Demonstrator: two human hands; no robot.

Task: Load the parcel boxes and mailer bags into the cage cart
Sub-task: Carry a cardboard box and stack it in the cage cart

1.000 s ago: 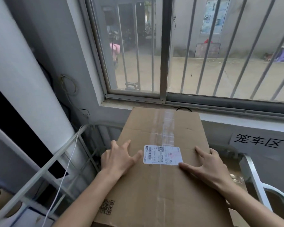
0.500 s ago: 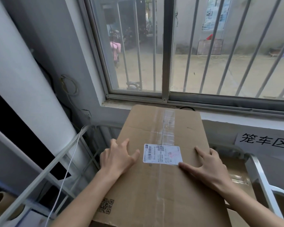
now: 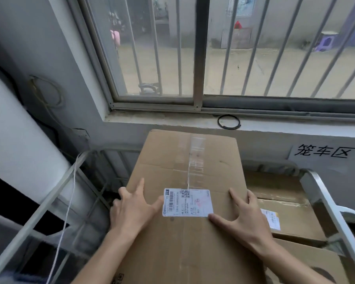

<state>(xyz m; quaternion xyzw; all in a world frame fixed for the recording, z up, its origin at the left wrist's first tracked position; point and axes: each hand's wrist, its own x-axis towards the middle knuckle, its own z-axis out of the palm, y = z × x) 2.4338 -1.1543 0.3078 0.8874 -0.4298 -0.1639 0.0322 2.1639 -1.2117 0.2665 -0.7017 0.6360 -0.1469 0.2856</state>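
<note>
**Big box being seated in cage cart, both hands flat on top**

Large parcel box [image 3: 190, 171] sits high in the cage cart [image 3: 55, 191], long side running toward the window wall, far end close under the sill. Taped seam and shipping label [image 3: 188, 202] face up.

Left hand [image 3: 131, 212] lies spread on the top near the left edge, thumb reaching toward the label and outer fingers at the edge. Right hand [image 3: 244, 220] mirrors it at the right edge, spread, with the thumb tip at the label's corner. Neither hand is curled round anything. Judged as pressing or sliding the box, palms on top to steer it square between the cart rails, not a lift.

Cart contents: other boxes [image 3: 289, 212] lie lower at the right, just beside the big one, and one carries its own label. What the big box rests on is hidden. No mailer bags in view.

Wall sign [image 3: 324, 153] sits above the cart's right side.
</note>
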